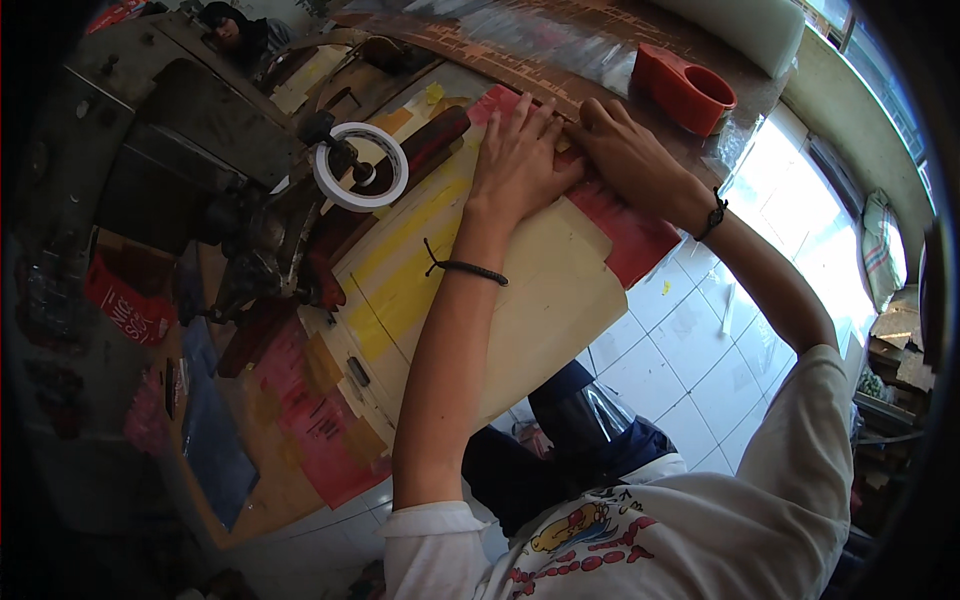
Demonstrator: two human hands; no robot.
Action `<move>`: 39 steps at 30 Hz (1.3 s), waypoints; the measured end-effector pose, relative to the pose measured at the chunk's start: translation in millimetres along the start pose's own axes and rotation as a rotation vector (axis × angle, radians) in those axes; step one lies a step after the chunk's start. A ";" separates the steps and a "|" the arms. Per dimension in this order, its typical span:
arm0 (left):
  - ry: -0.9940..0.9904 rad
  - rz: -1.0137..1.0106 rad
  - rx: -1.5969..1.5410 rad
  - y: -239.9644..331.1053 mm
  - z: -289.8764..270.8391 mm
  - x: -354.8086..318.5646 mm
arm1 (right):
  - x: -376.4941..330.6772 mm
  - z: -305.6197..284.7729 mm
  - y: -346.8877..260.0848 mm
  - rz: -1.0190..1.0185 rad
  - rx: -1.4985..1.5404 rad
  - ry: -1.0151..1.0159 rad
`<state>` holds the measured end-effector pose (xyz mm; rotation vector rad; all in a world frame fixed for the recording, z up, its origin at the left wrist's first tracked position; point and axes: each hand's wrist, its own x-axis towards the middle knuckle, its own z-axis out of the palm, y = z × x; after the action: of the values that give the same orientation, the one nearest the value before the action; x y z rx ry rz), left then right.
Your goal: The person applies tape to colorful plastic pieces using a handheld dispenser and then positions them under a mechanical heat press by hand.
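Both hands, left [517,150] and right [625,150], pressed flat, fingers spread, on red sheet [635,235] beside tape dispenser [686,88]. Smoothing step judged underway; firm even pressure required next.

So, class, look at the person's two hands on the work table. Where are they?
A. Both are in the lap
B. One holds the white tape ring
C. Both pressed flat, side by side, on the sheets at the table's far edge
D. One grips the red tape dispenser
C: the left hand and right hand lie side by side on the red and cream sheets, away from the white tape ring and red tape dispenser.
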<state>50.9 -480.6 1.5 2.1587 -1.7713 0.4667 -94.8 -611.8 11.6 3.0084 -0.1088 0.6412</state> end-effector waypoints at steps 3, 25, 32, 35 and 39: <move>-0.093 -0.008 -0.019 5.3 -1.2 0.7 | 2.5 -3.8 0.3 -0.021 0.043 0.019; -0.650 -0.156 -0.094 19.2 -40.5 13.5 | 0.0 6.2 1.7 0.052 -0.043 0.046; -0.730 -0.337 -0.087 32.0 -28.1 14.3 | -6.6 5.8 2.5 0.143 0.151 0.149; -0.615 -0.398 -0.055 34.2 -33.8 11.6 | 0.3 1.8 -2.3 0.144 0.153 0.154; -0.520 -0.378 0.009 47.3 -34.9 14.8 | -4.7 4.6 -0.1 0.169 0.145 0.191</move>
<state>5.3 -487.4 40.8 2.7129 -1.5091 -0.1989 -97.2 -611.8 5.5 3.0764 -0.3222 0.9893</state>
